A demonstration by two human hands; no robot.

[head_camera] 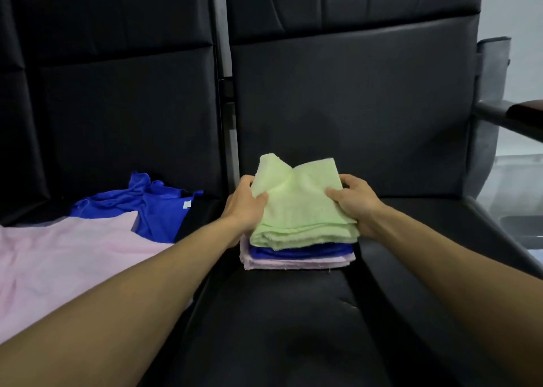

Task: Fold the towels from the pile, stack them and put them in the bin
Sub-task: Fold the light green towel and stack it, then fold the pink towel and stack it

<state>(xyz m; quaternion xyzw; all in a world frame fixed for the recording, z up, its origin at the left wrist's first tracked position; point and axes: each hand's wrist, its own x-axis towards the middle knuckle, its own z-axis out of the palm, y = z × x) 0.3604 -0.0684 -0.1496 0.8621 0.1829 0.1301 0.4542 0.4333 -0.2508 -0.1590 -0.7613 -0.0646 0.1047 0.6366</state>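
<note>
A folded light green towel (299,207) lies on top of a small stack on the black seat, over a folded blue towel (299,251) and a folded pink towel (296,264) at the bottom. My left hand (245,207) grips the green towel's left side, thumb on top. My right hand (357,203) grips its right side the same way. The towel's far edge bulges upward between the two hands. On the left seat lie the unfolded towels: a spread pink towel (58,263) and a crumpled blue towel (152,207) behind it.
The stack sits on a black padded seat (308,328) with a tall backrest (352,93). A second black seat adjoins on the left. A dark armrest (520,116) juts out at the right. No bin is in view.
</note>
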